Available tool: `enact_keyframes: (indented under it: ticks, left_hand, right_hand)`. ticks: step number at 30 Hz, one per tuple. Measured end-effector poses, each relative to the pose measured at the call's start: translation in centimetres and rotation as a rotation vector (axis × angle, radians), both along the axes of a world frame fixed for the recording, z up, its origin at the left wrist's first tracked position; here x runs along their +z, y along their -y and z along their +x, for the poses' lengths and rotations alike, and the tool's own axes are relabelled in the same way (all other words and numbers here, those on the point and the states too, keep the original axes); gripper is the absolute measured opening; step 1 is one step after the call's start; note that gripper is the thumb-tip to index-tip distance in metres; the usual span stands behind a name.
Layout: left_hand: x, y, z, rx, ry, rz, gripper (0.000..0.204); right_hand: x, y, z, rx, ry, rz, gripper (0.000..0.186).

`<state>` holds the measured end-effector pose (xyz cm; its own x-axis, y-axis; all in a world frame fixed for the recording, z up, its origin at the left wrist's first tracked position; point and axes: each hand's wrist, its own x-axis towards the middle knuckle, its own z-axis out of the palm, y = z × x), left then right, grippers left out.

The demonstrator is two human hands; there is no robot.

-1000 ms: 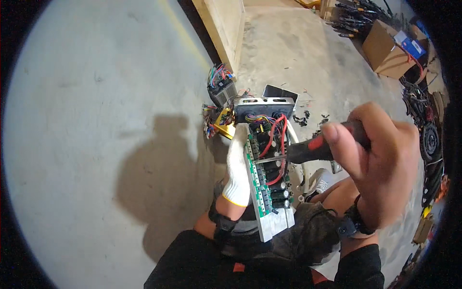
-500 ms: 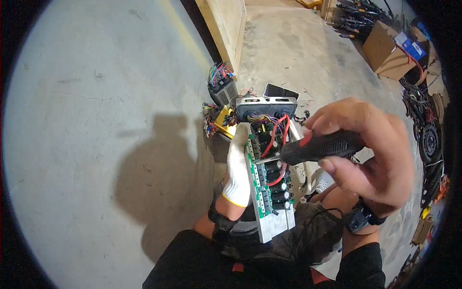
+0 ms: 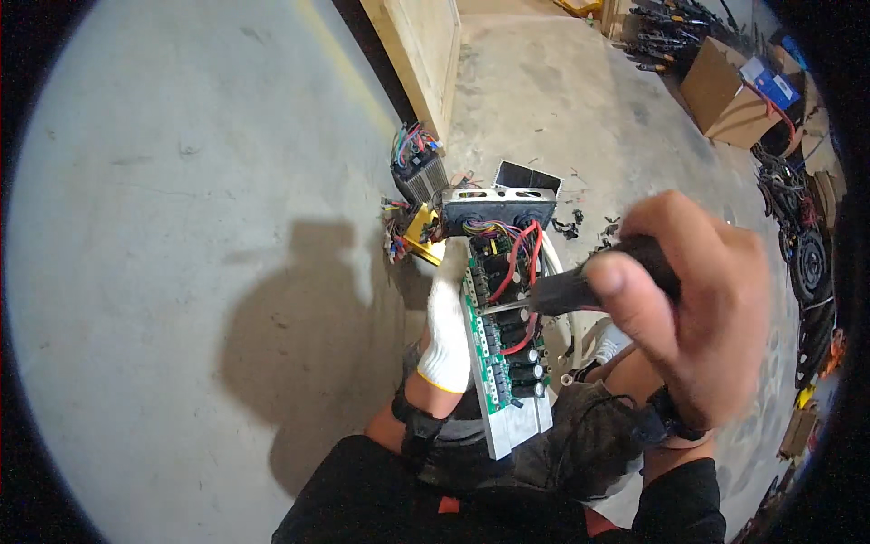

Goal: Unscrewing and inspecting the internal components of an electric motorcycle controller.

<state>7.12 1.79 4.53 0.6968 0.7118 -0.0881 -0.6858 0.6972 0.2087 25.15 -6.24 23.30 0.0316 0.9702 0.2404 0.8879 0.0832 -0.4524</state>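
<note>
My left hand (image 3: 447,326), in a white knit glove, is closed along the left edge of a green circuit board (image 3: 497,385) mounted on a silver metal heat sink (image 3: 521,428). Black capacitors, thick red wires and thin coloured wires sit on the board. At its far end is a black end plate with a silver rim (image 3: 498,210). My bare right hand (image 3: 702,313) grips a screwdriver by its black handle (image 3: 580,288). The thin metal shaft points left, its tip at the row of parts along the board's left edge. The fingers of my left hand are partly hidden behind the board.
Against the wall lie a finned controller with coloured wires (image 3: 420,172) and a yellow metal case (image 3: 422,231). Beyond the board is a black open housing (image 3: 528,177), with small scraps on the floor. A cardboard box (image 3: 725,95) and heaped cables (image 3: 793,236) line the right side.
My right hand has turned about the screwdriver handle, its thumb now higher and across the handle. The screwdriver tip stays at about the same spot; the board has hardly moved.
</note>
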Motion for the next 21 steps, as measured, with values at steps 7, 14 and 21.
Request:
enact_keyframes:
  ticks: [7, 14, 21]
  left_hand:
    - [1.3, 0.4, 0.9, 0.071, -0.244, -0.108, 0.065]
    - [0.2, 0.0, -0.2, 0.013, -0.295, -0.084, 0.063]
    - [-0.5, 0.0, -0.2, 0.012, -0.092, -0.079, 0.058]
  right_hand:
    - [-2.4, -2.5, 2.6, 0.671, -0.274, 0.237, 0.045]
    - [-2.3, -2.5, 0.1, 0.326, -0.447, 0.159, 0.023]
    - [-2.6, -2.6, -3.2, -0.243, -0.252, 0.306, 0.028]
